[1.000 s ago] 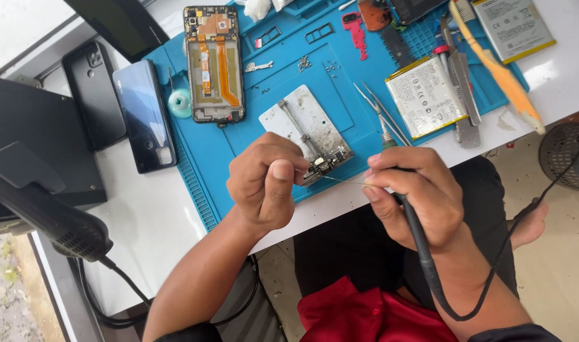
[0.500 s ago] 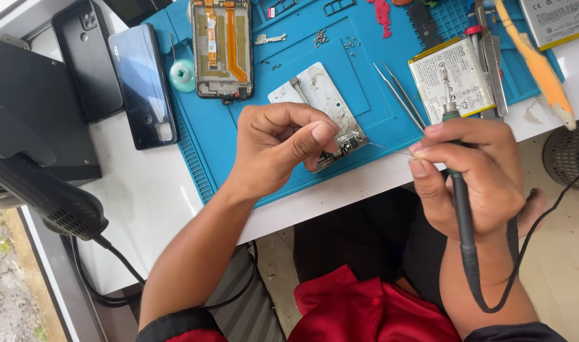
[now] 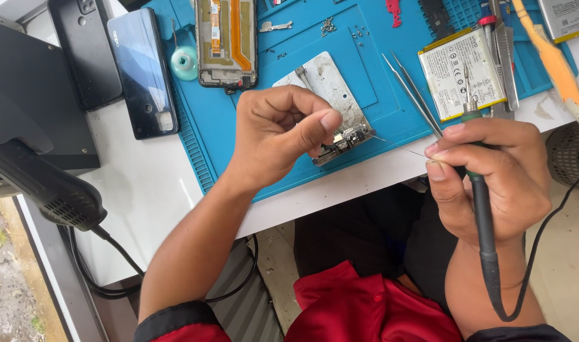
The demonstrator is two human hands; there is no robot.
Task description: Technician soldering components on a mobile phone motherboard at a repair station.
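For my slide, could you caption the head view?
Left hand steadies a small circuit board on a blue mat; right hand holds a soldering iron.

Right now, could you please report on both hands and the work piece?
Left hand pinching thin solder wire. Right hand gripping green-collared soldering iron. Small circuit board clamped on grey metal holder plate. Nothing blocking.

The person is wearing a red shirt point(image 3: 365, 310) with black cuffs point(image 3: 169, 316) and dark trousers point(image 3: 365, 234); both forearms are showing bare.
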